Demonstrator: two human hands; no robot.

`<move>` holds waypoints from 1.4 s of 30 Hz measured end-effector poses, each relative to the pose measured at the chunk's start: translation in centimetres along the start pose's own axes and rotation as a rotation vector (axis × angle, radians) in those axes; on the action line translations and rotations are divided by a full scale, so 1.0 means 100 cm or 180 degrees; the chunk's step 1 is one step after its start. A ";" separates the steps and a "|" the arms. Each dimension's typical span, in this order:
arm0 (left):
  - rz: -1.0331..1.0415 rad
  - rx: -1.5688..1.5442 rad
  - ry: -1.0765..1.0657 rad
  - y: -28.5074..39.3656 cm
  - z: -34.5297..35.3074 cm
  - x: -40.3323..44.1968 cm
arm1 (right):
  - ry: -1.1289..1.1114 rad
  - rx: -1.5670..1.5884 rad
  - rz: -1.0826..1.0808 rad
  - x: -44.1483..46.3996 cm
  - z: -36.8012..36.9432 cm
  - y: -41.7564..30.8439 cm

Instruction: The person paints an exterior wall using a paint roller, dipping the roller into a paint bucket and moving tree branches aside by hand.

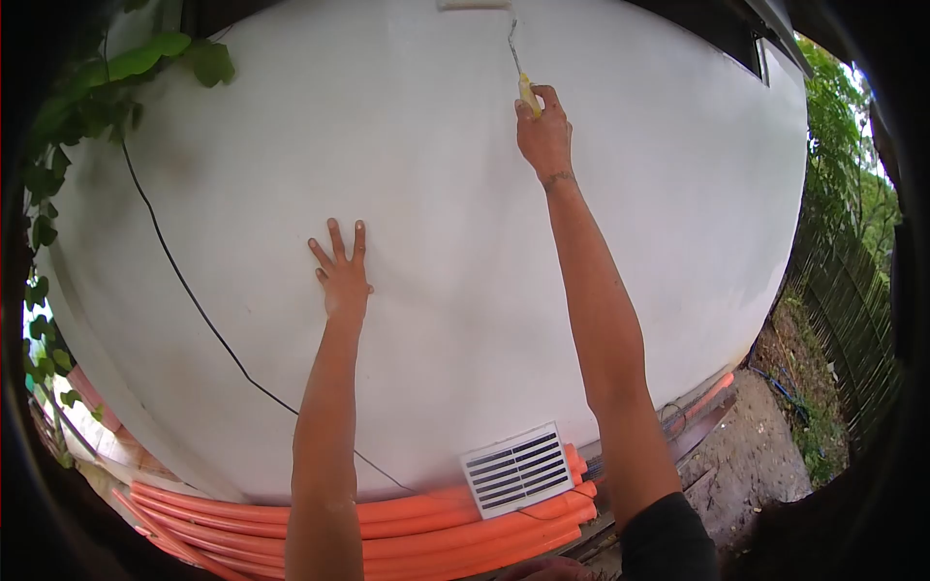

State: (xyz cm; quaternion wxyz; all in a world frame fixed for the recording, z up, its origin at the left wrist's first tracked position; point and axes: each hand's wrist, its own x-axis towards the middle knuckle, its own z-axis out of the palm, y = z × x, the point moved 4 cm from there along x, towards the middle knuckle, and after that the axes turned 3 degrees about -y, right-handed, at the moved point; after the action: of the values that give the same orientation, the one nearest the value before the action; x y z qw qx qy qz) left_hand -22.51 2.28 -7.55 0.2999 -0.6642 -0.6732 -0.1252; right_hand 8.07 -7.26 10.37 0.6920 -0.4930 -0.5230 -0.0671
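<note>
My right hand (546, 134) is raised high and closed around the yellowish handle of a paint roller (529, 95). Its bent metal rod runs upward, and the pale roller sleeve (475, 4) lies against the white wall (455, 213) at the top edge of the view, partly cut off. Lower and to the left, my left hand (344, 276) rests on the same wall with its fingers spread and nothing in it.
Orange pipes (417, 537) lie along the wall's foot, with a white vent grille (518, 471) leaning there. A black cable (194, 295) crosses the wall at left. Leafy vines (107, 87) hang at upper left. A dirt strip (746, 455) and dark fence (848, 320) are at right.
</note>
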 end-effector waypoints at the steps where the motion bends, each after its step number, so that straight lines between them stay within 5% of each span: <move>1: 0.0007 -0.0054 -0.0022 0.000 0.001 0.000 | -0.0009 -0.0022 0.0014 0.012 0.000 -0.010; 12: 0.0130 -0.0128 0.0158 -0.004 0.001 -0.001 | -0.0007 0.0365 -0.0009 0.042 0.019 -0.022; 16: 0.0154 -0.0015 0.0173 -0.003 0.001 -0.003 | 0.0037 -0.0204 -0.0115 -0.046 0.022 0.039; 24: 0.0834 -0.0198 0.0155 -0.044 0.006 -0.005 | -0.0407 -0.0026 0.0911 -0.280 -0.006 0.165; 26: 0.0828 -0.0102 0.0817 -0.083 0.019 -0.009 | -0.0573 0.0019 0.1267 -0.340 -0.019 0.191; 28: 0.0204 0.0427 0.0630 -0.120 0.023 -0.014 | -0.0560 -0.0183 0.1162 -0.401 -0.025 0.229; 32: 0.0041 0.0020 -0.0191 -0.147 0.045 -0.024 | -0.0627 -0.0348 0.1298 -0.518 -0.042 0.295; 36: 0.0252 -0.0306 0.0323 -0.147 0.066 -0.018 | -0.0763 -0.0627 0.1647 -0.578 -0.059 0.308; 42: 0.0254 -0.0231 0.0601 -0.154 0.081 -0.012 | -0.0416 0.1151 0.1812 -0.565 -0.013 0.237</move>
State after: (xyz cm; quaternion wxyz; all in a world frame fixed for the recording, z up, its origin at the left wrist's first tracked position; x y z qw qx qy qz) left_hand -39.46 4.55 -11.07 0.3426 -0.6862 -0.6099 -0.1995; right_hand -1.73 -20.10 -48.75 0.7242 -0.4918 -0.4111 0.2543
